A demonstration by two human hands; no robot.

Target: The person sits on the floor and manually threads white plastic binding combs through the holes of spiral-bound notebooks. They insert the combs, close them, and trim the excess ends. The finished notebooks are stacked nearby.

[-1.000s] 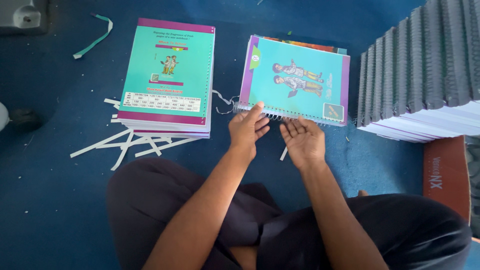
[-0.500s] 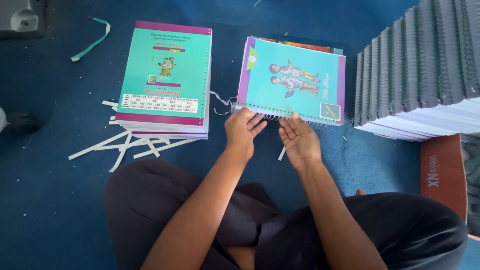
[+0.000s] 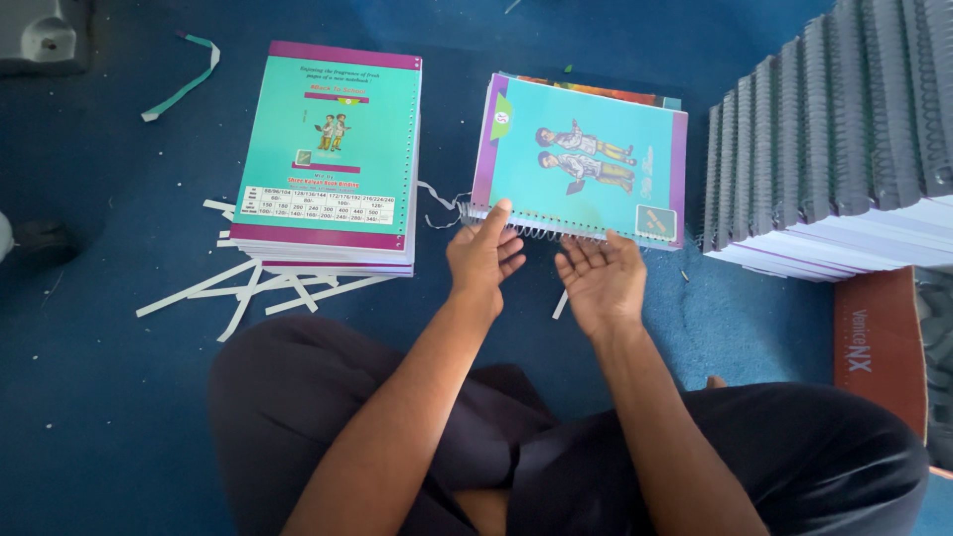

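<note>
A teal spiral-bound notebook (image 3: 586, 169) with a purple border and two cartoon figures lies on the blue floor in front of me, its wire spiral along the near edge. My left hand (image 3: 483, 256) rests at the near left corner, fingertips touching the spiral wire. My right hand (image 3: 600, 282) hovers palm up just below the spiral's middle, fingers apart, holding nothing. To the left sits a stack of teal covers (image 3: 330, 159) with punched holes on the right side.
White paper strips (image 3: 248, 288) lie scattered under the left stack. A tall stack of spiral-bound notebooks (image 3: 844, 139) stands at the right. A loose wire piece (image 3: 437, 203) lies between the two books. My crossed legs fill the bottom.
Both hands have stayed at the notebook's near edge; the left hand's fingers have lifted onto the spiral, and the right hand has turned more palm up.
</note>
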